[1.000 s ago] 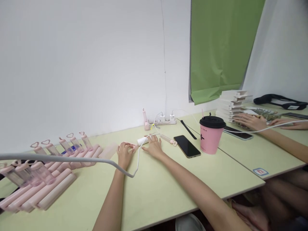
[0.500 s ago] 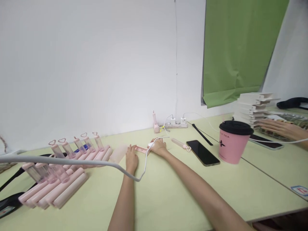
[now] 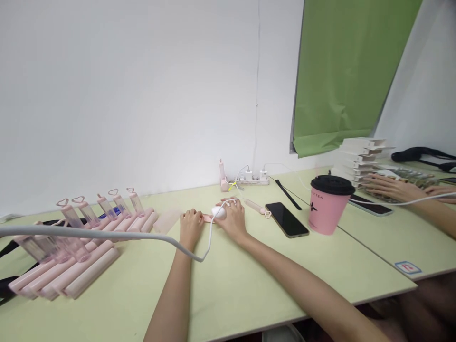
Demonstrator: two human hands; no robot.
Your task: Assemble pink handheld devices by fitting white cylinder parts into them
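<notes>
My left hand [image 3: 191, 225] rests on the table with its fingers curled over the left end of a slim pink strip-shaped piece [image 3: 207, 218]. Against the strip's other end is my right hand [image 3: 233, 219], closed around a smooth white rounded object [image 3: 218, 213] whose kind I cannot make out. A thin white cable passes in front of it. Right of my right hand lies a pink tube with a heart-shaped loop [image 3: 257, 207]. A black phone [image 3: 287, 219] is just beyond that.
Rows of pink tubes with clear parts [image 3: 67, 266] occupy the left. A thick grey-white cable [image 3: 107, 232] crosses the near view. A power strip [image 3: 252, 181] sits by the wall. Rightward are a pink lidded cup [image 3: 327, 209], stacked white boxes [image 3: 359, 159] and another person's hand [image 3: 392, 187].
The view has shifted, so the table things appear further left. My right hand's fingers have moved a little, and the white object now shows more plainly. Both hands stay at the pink piece.
</notes>
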